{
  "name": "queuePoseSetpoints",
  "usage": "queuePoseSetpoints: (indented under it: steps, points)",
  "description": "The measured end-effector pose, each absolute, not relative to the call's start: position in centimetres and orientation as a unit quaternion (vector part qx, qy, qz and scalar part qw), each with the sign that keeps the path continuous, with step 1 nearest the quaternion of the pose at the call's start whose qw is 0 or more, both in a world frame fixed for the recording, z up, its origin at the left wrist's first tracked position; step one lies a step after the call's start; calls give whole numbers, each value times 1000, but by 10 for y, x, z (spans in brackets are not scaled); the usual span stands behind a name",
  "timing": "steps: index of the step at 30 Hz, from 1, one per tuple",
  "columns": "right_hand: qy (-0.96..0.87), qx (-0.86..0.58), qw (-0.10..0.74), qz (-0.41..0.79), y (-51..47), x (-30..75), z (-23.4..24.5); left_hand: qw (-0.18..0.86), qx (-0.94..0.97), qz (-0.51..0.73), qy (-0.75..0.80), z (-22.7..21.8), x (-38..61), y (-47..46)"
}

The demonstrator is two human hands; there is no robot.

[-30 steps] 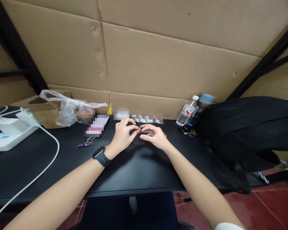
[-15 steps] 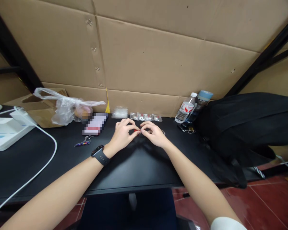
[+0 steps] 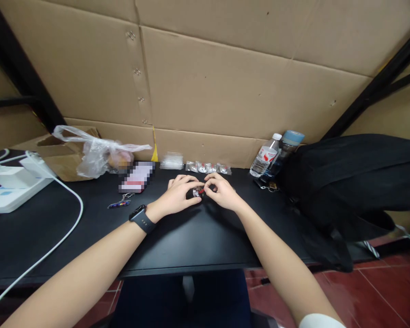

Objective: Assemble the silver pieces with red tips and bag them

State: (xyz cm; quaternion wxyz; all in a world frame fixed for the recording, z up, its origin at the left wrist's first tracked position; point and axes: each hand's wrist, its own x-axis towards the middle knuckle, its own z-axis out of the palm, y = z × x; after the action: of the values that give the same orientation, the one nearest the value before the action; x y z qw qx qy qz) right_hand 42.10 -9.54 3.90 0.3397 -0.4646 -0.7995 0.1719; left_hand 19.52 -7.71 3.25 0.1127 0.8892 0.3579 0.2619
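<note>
My left hand (image 3: pixel 177 197) and my right hand (image 3: pixel 221 192) meet at the middle of the black desk (image 3: pixel 89 228), fingers curled together around a small red and silver part (image 3: pixel 198 192). Both hands pinch it between fingertips, close above the desktop. A black smartwatch (image 3: pixel 142 218) sits on my left wrist. Just behind the hands lies a row of small clear bags with red and silver parts (image 3: pixel 208 167), and a stack of clear plastic bags (image 3: pixel 171 161).
A phone (image 3: pixel 136 177) and a keychain (image 3: pixel 118 204) lie left of the hands. Further left are a cardboard box with a plastic bag (image 3: pixel 95 152), a white power strip (image 3: pixel 10 189) and cable (image 3: pixel 54 237). Two bottles (image 3: pixel 266 160) and a black backpack (image 3: pixel 348 182) stand right.
Both hands have lowered slightly toward the desk and closed tighter round the small part. The camera has shifted a little.
</note>
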Motion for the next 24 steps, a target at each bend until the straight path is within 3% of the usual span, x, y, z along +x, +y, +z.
queuePoseSetpoints:
  steps: [4, 10, 13, 17, 20, 24]
  points:
    - [-821, -479, 282, 132, -96, 424, 36, 64, 880, 275, 382, 48, 166, -63]
    - [-828, -480, 245, 151, -96, 434, 47, 67, 912, 126, 386, 46, 129, -42]
    - [-819, -499, 251, 129, -94, 458, 54, 69, 904, 129, 402, 40, 129, -39]
    - [-797, -567, 184, 99, -90, 497, 55, 73, 900, 140, 406, 39, 138, -42]
    - [-778, -601, 127, 136, -88, 514, 52, 93, 902, 148, 394, 40, 147, -49]
    - [-769, -605, 127, 164, -83, 516, 48, 70, 904, 178, 383, 40, 158, -59]
